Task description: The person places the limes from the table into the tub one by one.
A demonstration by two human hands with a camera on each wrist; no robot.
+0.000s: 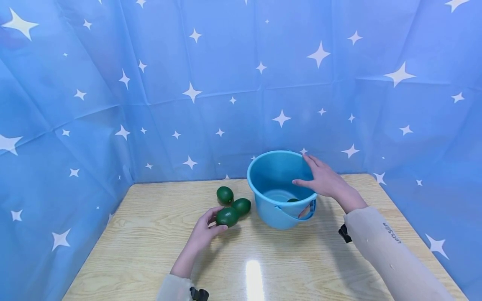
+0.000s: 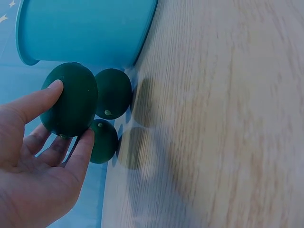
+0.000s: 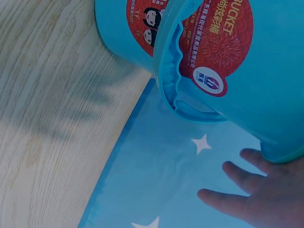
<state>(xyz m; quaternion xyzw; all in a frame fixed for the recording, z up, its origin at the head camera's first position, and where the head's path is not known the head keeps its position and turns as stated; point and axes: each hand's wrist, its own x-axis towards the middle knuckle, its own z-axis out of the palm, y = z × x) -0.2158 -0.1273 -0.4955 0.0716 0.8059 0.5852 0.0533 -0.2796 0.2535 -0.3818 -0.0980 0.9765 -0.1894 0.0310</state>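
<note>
My left hand [image 1: 205, 230] pinches a dark green lime [image 1: 227, 217] between thumb and fingers; the left wrist view shows this lime raised off the table. Two more limes lie just beyond it: one [image 1: 241, 206] beside the bucket, the other [image 1: 224, 195] farther back. A light blue bucket [image 1: 269, 211] stands upright on the table, and part of a green lime [image 1: 292, 200] shows at its bottom. At the bucket's right rim is my right hand [image 1: 326, 179], its fingers spread and fairly straight, with the thumb over the opening.
The bucket's handle [image 3: 171, 95] hangs down its side, near a red printed label [image 3: 221, 40]. Behind the wood-grain table [image 1: 150, 234] hangs a blue star-patterned cloth [image 1: 226, 62], which also covers both sides.
</note>
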